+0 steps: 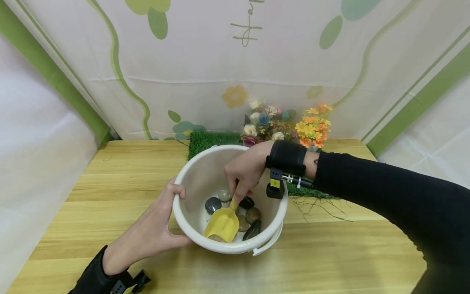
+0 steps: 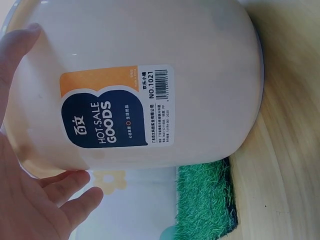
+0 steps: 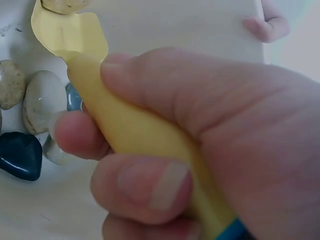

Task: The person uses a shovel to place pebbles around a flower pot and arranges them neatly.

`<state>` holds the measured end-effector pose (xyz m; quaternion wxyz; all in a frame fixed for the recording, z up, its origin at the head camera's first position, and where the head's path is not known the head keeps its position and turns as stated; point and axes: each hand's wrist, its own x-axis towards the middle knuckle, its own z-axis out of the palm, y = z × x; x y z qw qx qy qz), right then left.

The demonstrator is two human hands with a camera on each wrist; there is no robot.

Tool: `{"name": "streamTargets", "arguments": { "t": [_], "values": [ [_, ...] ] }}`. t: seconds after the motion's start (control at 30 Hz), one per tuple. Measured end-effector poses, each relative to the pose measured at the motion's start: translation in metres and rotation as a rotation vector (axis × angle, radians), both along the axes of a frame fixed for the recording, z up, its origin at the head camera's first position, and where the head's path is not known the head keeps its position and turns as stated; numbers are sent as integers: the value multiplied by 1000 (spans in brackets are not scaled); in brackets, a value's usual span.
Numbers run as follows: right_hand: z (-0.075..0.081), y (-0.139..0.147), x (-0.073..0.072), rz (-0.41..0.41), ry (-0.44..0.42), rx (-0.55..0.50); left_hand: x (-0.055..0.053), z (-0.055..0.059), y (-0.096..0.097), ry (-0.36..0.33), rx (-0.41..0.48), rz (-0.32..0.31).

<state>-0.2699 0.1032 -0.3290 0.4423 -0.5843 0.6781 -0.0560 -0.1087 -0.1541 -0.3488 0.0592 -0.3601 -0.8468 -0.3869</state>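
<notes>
A white bucket stands on the wooden table, with several smooth stones lying on its bottom. My left hand grips the bucket's left rim, fingers hooked over the edge and thumb against the outer wall. Reaching inside from the right, my right hand holds a yellow toy shovel by its handle. The shovel's blade points down toward the near wall, and a tan stone sits at its front end. In the right wrist view, fingers and thumb wrap around the handle. A label shows on the bucket's outside.
Behind the bucket lies a green artificial grass mat, bearing pale roses and orange-yellow flowers. The bucket's handle hangs down at its near right side. A printed curtain closes off the back.
</notes>
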Motion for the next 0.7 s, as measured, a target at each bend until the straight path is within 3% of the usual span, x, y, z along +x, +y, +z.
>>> {"name": "streamTargets", "arguments": {
  "t": [0.23,0.47,0.53,0.7],
  "values": [
    [6,5,-2,-42,26,-20,-1,0,0,-13,4,-5],
    [75,0,40,-122,31,-24,-2,-1,0,-26,8,-9],
    [84,0,47,-148,19,-22,-2,-1,0,-25,13,-12],
    [87,5,46,-196,-38,-14,-2,-2,-1,-13,18,-16]
  ]
}}
